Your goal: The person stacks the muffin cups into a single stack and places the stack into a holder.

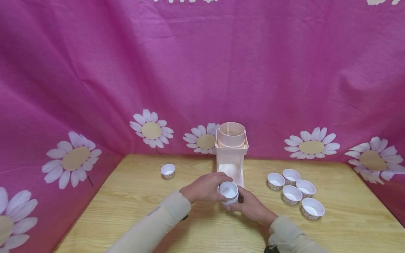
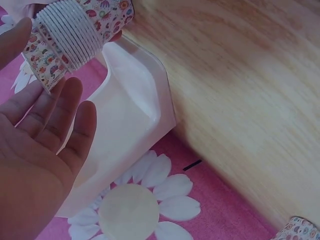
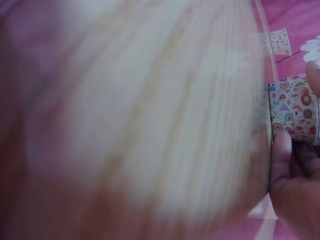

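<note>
A stack of small paper baking cups [image 1: 229, 190], white inside with a floral print outside, is between both hands in front of the pink holder. My left hand [image 1: 205, 187] grips it from the left near the top, thumb on one side and fingers on the other. Lower down, my right hand [image 1: 254, 207] holds the stack from the right. In the left wrist view, several white rims show along the nested cups [image 2: 70, 32]. The right wrist view shows the printed bottom cup [image 3: 294, 110] at the right fingertips, close to the tabletop.
A pale pink plastic holder [image 1: 231, 154] with a round tube on top stands just behind the hands. One single cup [image 1: 168, 171] sits at the left. Several separate cups [image 1: 292, 195] stand grouped on the right of the wooden table [image 1: 133, 211]. A pink flowered cloth [image 1: 202, 70] hangs behind.
</note>
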{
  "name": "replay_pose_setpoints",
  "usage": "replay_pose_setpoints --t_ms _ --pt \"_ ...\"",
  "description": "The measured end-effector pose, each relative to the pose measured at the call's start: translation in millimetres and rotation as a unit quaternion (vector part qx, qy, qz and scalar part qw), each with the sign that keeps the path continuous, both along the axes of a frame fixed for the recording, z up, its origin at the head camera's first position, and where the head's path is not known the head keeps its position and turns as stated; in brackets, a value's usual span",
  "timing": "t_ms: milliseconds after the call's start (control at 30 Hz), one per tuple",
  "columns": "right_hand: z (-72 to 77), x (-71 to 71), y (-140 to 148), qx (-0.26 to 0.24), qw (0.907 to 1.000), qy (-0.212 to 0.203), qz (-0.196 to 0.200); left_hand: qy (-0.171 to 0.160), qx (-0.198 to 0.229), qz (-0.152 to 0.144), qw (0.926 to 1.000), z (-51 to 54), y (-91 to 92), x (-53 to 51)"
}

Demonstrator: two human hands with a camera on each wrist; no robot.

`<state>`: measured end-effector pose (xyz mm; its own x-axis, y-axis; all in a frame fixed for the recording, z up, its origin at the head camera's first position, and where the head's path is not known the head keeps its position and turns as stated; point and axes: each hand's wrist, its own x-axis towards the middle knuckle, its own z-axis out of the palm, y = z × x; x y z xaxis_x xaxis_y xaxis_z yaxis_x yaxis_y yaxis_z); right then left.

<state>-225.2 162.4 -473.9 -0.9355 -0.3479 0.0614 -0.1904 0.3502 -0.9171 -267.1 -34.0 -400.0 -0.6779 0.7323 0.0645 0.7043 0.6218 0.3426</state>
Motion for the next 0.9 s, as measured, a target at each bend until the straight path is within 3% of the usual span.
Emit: replay_pose_setpoints --t_ms 667,900 --pt "1.0 1.6 -2.8 0.007 0.9999 -0.007 -0.010 -0.007 0.018 -0.003 0.9998 -7.4 -1.4 2.0" --pt "2.2 0.8 -2.2 -0.003 1.0000 -0.007 -0.003 -0.016 0.014 0.011 0.9997 -6.6 -3.1 3.4"
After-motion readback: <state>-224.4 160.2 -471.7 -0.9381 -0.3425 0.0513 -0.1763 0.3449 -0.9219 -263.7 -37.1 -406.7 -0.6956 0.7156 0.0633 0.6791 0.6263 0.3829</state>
